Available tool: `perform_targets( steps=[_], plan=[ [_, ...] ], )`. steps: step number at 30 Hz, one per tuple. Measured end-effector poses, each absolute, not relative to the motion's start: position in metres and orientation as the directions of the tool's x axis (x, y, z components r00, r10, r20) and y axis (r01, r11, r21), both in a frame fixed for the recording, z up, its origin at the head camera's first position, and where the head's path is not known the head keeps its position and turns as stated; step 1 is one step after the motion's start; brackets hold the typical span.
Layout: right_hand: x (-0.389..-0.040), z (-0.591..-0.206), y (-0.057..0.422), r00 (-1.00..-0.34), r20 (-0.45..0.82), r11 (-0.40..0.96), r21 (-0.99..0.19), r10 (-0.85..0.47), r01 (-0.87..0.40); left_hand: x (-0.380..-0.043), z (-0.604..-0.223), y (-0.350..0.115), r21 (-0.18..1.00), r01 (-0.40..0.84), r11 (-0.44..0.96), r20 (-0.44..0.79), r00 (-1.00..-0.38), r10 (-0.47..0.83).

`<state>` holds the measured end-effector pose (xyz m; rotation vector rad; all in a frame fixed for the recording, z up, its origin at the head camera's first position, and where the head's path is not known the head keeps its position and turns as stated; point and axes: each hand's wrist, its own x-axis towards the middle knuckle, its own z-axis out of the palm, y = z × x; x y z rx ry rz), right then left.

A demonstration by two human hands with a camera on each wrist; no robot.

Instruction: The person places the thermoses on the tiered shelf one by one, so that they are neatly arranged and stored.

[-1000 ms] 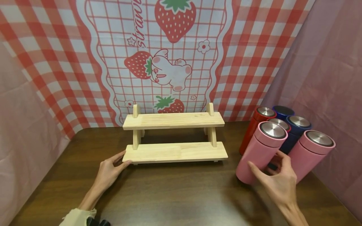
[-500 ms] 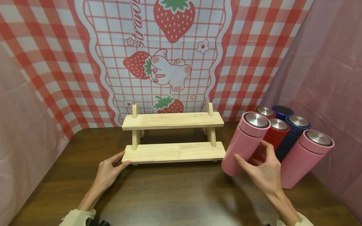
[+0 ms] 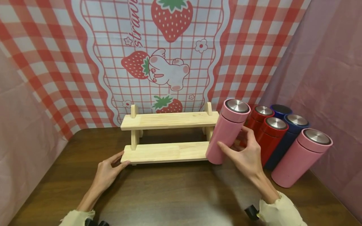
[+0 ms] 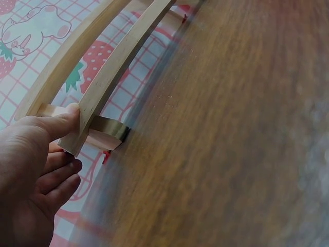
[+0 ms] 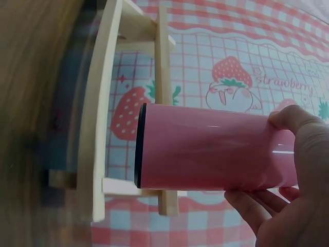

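My right hand (image 3: 244,152) grips a pink thermos bottle (image 3: 226,135) round its side, with the steel-topped lid leaning to the right. In the head view the bottle covers the right end of a two-tier wooden shelf (image 3: 167,152). The right wrist view has its dark-rimmed base off the table, close by the boards; contact cannot be told. At the shelf's left end, my left hand (image 3: 107,171) pinches the lower board. The left wrist view shows the thumb (image 4: 64,121) on top and the other fingers below the board.
Right of my right hand stand two red thermos bottles (image 3: 272,135), two blue thermos bottles (image 3: 295,124) and another pink thermos bottle (image 3: 302,160). A strawberry-print cloth (image 3: 169,56) hangs behind the shelf on the brown table (image 3: 169,194).
My right hand has carried the pink bottle leftward and up, away from the other bottles to the shelf's right end. The left hand has kept its place on the lower board.
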<state>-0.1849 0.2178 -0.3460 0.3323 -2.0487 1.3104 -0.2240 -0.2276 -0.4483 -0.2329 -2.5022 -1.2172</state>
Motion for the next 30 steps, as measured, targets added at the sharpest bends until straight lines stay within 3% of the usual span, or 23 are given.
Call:
perform_targets(
  steps=[9,30],
  plan=[
    [-0.207,-0.341,0.196,-0.738,0.670,0.369,-0.709,0.085,-0.601,-0.224,-0.447,-0.226,0.739,0.288,0.609,0.366,-0.931,-0.005],
    [-0.247,-0.322,0.150,-0.697,0.717,0.308,-0.666,0.011,-0.680,-0.224,-0.448,-0.226,0.750,0.298,0.590,0.373,-0.928,-0.007]
  ],
)
